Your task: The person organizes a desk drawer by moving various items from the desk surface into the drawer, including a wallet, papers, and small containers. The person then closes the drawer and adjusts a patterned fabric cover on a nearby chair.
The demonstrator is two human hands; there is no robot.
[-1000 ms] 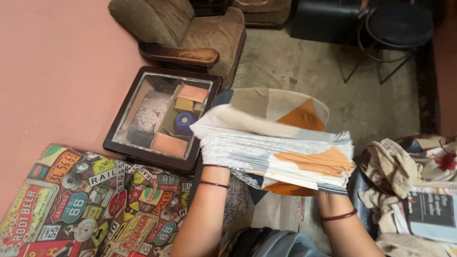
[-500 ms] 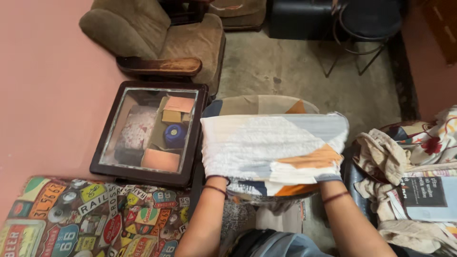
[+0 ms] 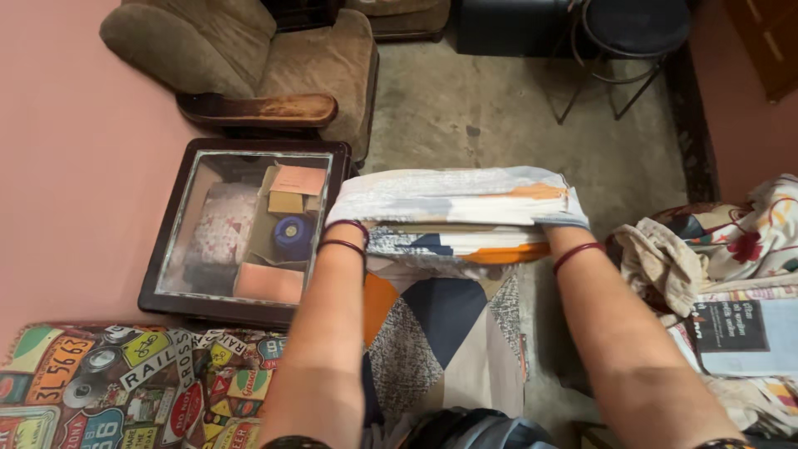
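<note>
A folded cloth (image 3: 453, 195) in white, grey, orange and navy shapes is held out in front of me, flat and level. My left hand (image 3: 342, 235) is tucked into its left end and my right hand (image 3: 566, 241) into its right end, so only the wrists with dark red bangles show. The fingers are hidden inside the folds. A loose length of the same cloth (image 3: 440, 333) hangs down below the fold toward my lap.
A dark-framed glass-top side table (image 3: 163, 249) stands at the left with boxes and a blue round object under the glass. A brown armchair (image 3: 249, 41) is behind it. A colourful printed seat (image 3: 125, 382) is lower left. Crumpled clothes (image 3: 665, 258) and a booklet (image 3: 731, 328) lie right; a black stool (image 3: 632, 33) is far right.
The cloth's upper part has been brought down and over into a flatter, thinner stack. Both hands moved forward and apart to its ends, and a lower length now hangs free.
</note>
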